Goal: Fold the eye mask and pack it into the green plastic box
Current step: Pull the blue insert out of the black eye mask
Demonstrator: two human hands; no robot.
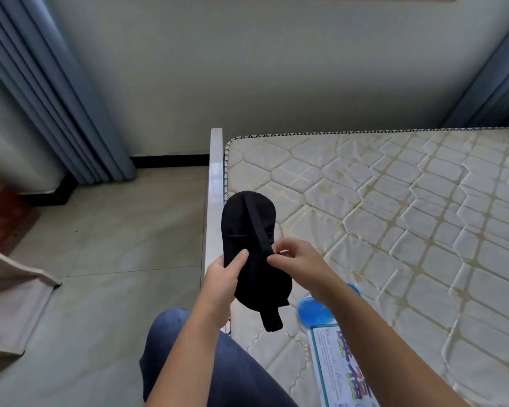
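head view: just the one camera, looking down past the person's knees at the edge of a bare mattress (394,201)

eye mask (247,251): black, being held up in the air over the white bed frame (215,186), standing on end with the strap side facing the camera, probably so the strap can get sorted before folding

left hand (222,277): clamped on the mask's lower left edge, thumb pressing on the front, basically propping it up as an anchor

right hand (299,259): pinching the strap (254,221) where it crosses the mask's right edge, looks like it's pulling it taut or tucking it in

fold: not done yet as far as I can judge, the mask is lying open full length

green plastic box: not spotting it anywhere in view

blue thing (315,312): roundish translucent item sitting on the mattress under the right wrist, can't tell what it is

printed card (341,368): lying just beside it, big coloured characters plus a line of cursive script, too blurry to read
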